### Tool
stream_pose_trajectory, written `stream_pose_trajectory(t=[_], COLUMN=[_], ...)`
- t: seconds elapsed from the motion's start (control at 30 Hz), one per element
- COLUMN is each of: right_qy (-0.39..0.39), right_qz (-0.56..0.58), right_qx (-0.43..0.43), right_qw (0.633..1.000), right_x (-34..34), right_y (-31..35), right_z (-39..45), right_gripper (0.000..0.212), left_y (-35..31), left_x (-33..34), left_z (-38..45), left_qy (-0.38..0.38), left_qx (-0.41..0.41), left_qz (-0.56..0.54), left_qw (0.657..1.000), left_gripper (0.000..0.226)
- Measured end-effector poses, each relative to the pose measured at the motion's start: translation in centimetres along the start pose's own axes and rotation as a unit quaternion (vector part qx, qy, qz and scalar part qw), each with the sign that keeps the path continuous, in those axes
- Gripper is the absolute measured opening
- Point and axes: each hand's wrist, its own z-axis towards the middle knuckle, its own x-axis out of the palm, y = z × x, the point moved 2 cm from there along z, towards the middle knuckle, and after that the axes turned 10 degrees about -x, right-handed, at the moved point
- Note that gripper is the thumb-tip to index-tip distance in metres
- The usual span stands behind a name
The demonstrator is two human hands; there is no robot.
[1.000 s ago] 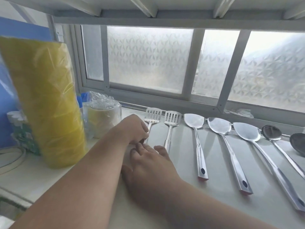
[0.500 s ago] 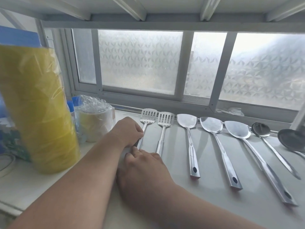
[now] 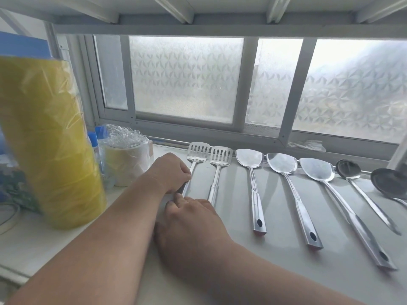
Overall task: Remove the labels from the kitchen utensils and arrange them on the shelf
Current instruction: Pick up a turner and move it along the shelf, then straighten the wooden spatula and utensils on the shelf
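A row of steel utensils lies on the grey shelf point(image 3: 275, 265) below the window: two slotted spatulas point(image 3: 198, 151) point(image 3: 221, 156), three solid turners point(image 3: 250, 158) point(image 3: 282, 162) point(image 3: 317, 169) and two ladles point(image 3: 349, 169) point(image 3: 387, 183). My left hand point(image 3: 170, 172) is closed on the upper handle of the leftmost slotted spatula. Just below it, my right hand point(image 3: 191, 219) lies over the lower handle with its fingertips pinched on it. The handle's end is hidden under my hands. No label shows.
A tall yellow roll in plastic wrap point(image 3: 46, 137) stands at the left. A wrapped tape roll point(image 3: 126, 159) and blue-capped bottles point(image 3: 93, 139) sit beside it. A frosted window point(image 3: 187, 80) backs the shelf, and a white shelf frame point(image 3: 198, 27) runs overhead.
Both hands stay on the leftmost slotted spatula's handle, with my left hand a little closer to the blade. The view has shifted slightly. The other utensils have not moved.
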Motion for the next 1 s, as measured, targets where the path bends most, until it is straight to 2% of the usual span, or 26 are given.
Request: stream_pose_trajectory(t=[0.17, 0.33, 0.43, 0.53, 0.63, 0.7, 0.77, 0.83, 0.93, 1.0], right_qy=[-0.02, -0.029, -0.021, -0.03, -0.027, -0.022, -0.014, 0.001, 0.009, 0.016], right_qz=[-0.018, -0.032, -0.025, -0.015, -0.01, -0.008, 0.002, 0.003, 0.002, 0.028], right_qx=[-0.007, -0.013, -0.015, -0.023, -0.03, -0.036, -0.039, -0.047, -0.065, -0.054], right_qw=[1.0, 0.999, 0.999, 0.999, 0.999, 0.999, 0.999, 0.999, 0.998, 0.998], right_x=[0.2, -0.7, -1.0, -1.5, -2.0, -2.3, -2.8, -3.2, -3.2, -3.2], right_y=[-0.1, -0.1, 0.0, 0.3, 0.5, 0.6, 0.8, 1.1, 1.7, 2.3], right_z=[0.2, 0.0, -0.1, -0.3, -0.9, -1.5, -1.9, -2.2, -2.7, -3.4], right_gripper=[0.055, 0.055, 0.055, 0.05, 0.042, 0.036, 0.027, 0.029, 0.048, 0.049], left_y=[0.0, 0.2, 1.5, 3.4, 5.1, 6.0, 7.0, 8.0, 8.7, 9.2], left_x=[-0.3, -3.1, -5.1, -6.9, -8.2, -8.5, -8.2, -7.5, -7.5, -7.5], left_z=[-0.5, -2.7, -4.7, -8.1, -12.0, -14.5, -16.4, -17.9, -19.9, -20.8], left_qy=[0.002, -0.071, -0.086, -0.084, -0.061, -0.033, 0.019, 0.054, 0.009, -0.007], left_qx=[-0.01, -0.008, 0.012, 0.019, 0.01, -0.016, -0.02, -0.009, 0.036, 0.054], left_qz=[-0.012, -0.052, -0.018, 0.015, 0.011, 0.025, 0.09, 0.157, 0.157, 0.138], left_qw=[1.0, 0.996, 0.996, 0.996, 0.998, 0.999, 0.996, 0.986, 0.987, 0.989], left_gripper=[0.014, 0.01, 0.023, 0.024, 0.016, 0.025, 0.036, 0.052, 0.06, 0.066])
